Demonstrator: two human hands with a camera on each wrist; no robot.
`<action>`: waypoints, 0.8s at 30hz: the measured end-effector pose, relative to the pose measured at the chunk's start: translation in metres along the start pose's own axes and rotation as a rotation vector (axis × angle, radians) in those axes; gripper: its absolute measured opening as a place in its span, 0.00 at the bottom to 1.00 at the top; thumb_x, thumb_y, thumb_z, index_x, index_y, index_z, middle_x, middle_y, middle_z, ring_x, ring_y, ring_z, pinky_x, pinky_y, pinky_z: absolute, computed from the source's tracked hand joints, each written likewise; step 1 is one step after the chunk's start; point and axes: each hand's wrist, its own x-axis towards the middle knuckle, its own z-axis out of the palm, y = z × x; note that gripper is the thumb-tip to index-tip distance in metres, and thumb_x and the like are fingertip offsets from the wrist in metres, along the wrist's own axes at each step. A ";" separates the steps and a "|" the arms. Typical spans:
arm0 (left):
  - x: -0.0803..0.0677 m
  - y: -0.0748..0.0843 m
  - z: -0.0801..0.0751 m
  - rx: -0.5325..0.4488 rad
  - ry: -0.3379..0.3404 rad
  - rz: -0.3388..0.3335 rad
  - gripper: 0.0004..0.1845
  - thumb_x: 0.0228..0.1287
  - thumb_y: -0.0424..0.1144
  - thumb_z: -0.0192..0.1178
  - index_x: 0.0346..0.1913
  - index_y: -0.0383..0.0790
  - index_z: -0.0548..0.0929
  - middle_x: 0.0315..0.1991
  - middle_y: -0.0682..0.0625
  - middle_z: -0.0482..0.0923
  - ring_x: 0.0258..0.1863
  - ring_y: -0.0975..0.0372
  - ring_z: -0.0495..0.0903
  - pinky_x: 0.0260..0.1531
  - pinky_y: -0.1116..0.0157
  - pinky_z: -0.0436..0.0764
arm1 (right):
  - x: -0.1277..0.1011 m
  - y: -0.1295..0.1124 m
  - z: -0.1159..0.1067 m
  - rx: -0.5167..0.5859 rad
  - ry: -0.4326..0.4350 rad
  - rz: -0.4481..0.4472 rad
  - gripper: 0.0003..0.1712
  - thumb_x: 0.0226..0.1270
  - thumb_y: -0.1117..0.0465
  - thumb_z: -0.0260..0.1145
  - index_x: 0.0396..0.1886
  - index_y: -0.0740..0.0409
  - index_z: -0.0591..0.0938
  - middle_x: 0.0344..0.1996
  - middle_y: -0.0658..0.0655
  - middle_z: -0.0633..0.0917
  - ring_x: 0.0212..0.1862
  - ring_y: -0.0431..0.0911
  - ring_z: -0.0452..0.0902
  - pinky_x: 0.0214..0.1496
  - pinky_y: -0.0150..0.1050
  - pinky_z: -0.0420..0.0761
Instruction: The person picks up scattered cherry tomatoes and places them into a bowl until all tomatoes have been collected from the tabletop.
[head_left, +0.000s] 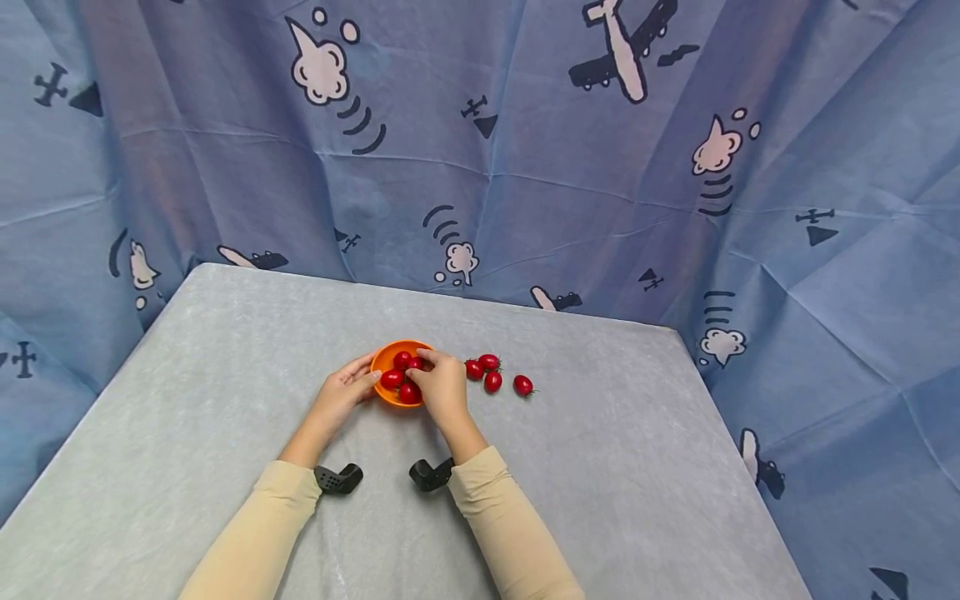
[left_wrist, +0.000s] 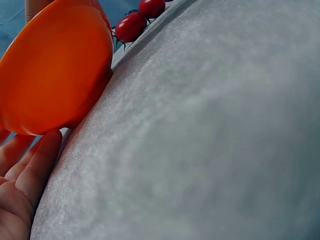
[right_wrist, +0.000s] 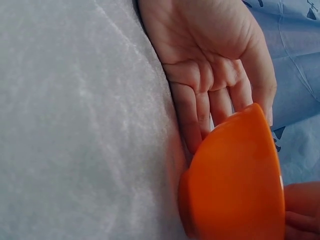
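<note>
An orange bowl (head_left: 390, 357) stands on the table with several red cherry tomatoes (head_left: 392, 379) in it. My left hand (head_left: 343, 392) holds the bowl's left side, thumb at the rim and fingers around the outside wall; the left wrist view shows those fingers (left_wrist: 42, 157) against its underside. My right hand (head_left: 444, 385) reaches over the right rim and pinches a cherry tomato (head_left: 416, 364) between thumb and fingertips inside the bowl. In the right wrist view, the bowl's wall (right_wrist: 235, 180) hides the tomatoes, and only part of my right hand (right_wrist: 302, 212) shows.
Several more cherry tomatoes (head_left: 492, 382) with green stems lie on the table right of the bowl. A pale grey cloth covers the table (head_left: 615, 467). Behind it hangs a blue curtain (head_left: 420, 100) with an aeroplane print.
</note>
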 end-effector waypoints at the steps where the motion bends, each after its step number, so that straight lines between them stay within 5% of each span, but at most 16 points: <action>1: 0.000 0.000 0.000 -0.001 -0.001 0.000 0.29 0.74 0.37 0.54 0.74 0.33 0.64 0.71 0.35 0.67 0.45 0.79 0.80 0.46 0.77 0.80 | 0.000 0.000 0.000 0.000 0.001 0.003 0.19 0.57 0.67 0.75 0.51 0.62 0.87 0.51 0.62 0.88 0.59 0.53 0.82 0.61 0.45 0.81; 12: 0.000 0.000 0.000 -0.001 -0.001 0.000 0.29 0.74 0.37 0.54 0.74 0.33 0.64 0.71 0.35 0.67 0.45 0.80 0.79 0.45 0.78 0.80 | -0.004 -0.001 -0.004 0.025 0.008 0.043 0.21 0.58 0.66 0.75 0.53 0.60 0.87 0.52 0.60 0.87 0.59 0.52 0.81 0.56 0.43 0.83; 24: 0.000 0.000 0.000 0.012 0.004 0.007 0.29 0.74 0.37 0.54 0.74 0.32 0.63 0.72 0.35 0.66 0.45 0.81 0.78 0.45 0.79 0.80 | -0.011 0.006 -0.029 0.222 0.003 0.023 0.21 0.57 0.69 0.74 0.52 0.64 0.86 0.50 0.62 0.88 0.52 0.54 0.86 0.52 0.43 0.85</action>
